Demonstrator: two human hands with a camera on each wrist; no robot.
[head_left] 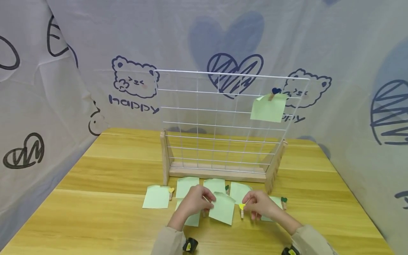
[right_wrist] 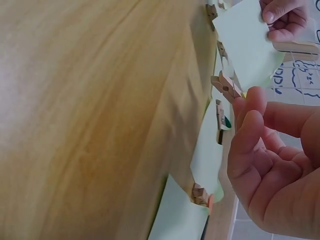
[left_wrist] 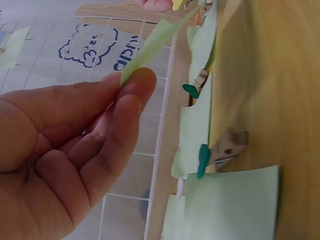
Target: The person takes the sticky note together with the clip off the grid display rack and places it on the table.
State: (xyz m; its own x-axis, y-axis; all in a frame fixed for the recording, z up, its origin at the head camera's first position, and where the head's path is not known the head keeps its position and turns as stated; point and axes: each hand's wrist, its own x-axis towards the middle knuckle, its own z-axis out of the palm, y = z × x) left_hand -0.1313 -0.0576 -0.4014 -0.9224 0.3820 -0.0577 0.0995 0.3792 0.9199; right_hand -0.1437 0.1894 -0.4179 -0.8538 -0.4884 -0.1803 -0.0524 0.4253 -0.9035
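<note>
My left hand [head_left: 195, 202] pinches a pale green sticky note [head_left: 222, 209] by its edge, lifted above the table. In the left wrist view that note [left_wrist: 157, 42] is seen nearly edge-on between thumb and fingertips. My right hand [head_left: 259, 204] pinches a small wooden clothespin [head_left: 242, 213] with a yellow heart, just right of the lifted note. The right wrist view shows the clothespin [right_wrist: 227, 87] pointing away from the fingertips, its heart mostly hidden by them. Beneath and around both hands lie more green notes [head_left: 187, 186] and heart-topped clothespins [head_left: 284, 202].
Behind the notes stands a white wire grid [head_left: 216, 124] on a wooden base [head_left: 216, 173]. At its upper right, a clothespin with a dark blue heart [head_left: 276, 91] holds a green note [head_left: 268, 110]. A printed cloth [head_left: 178, 35] hangs behind the wooden table [head_left: 105, 198].
</note>
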